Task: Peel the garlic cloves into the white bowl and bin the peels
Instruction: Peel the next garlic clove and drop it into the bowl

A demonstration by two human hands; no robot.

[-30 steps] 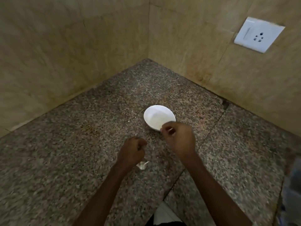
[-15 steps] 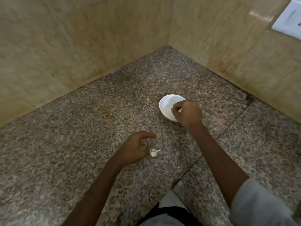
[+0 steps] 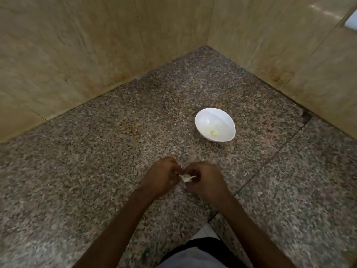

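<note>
Beige marbled wall tiles (image 3: 77,55) meet in a corner at the far side, stained brown along their lower edges. A white plate (image 3: 352,23) shows only as a sliver at the far right edge of the wall. Below them lies a speckled granite surface (image 3: 96,151), with a dark seam crossing its right part.

Two bare forearms reach in from the near edge, above a strip of grey and dark clothing (image 3: 193,254). The white bowl (image 3: 212,117) stands on the surface to the far right of the hands, well apart from them. It looks tipped a little, though the wide lens makes that hard to judge.

The left hand (image 3: 160,178) and right hand (image 3: 204,180) are drawn together in the near middle, backs up. Their fingers are curled inward and touch at the tips. Between them both hands pinch a garlic clove (image 3: 186,177), with pale papery skin sticking out in the gap. How each finger lies on it is hidden.

A small yellowish peeled piece (image 3: 213,132) rests low inside the bowl, toward its near side.
</note>
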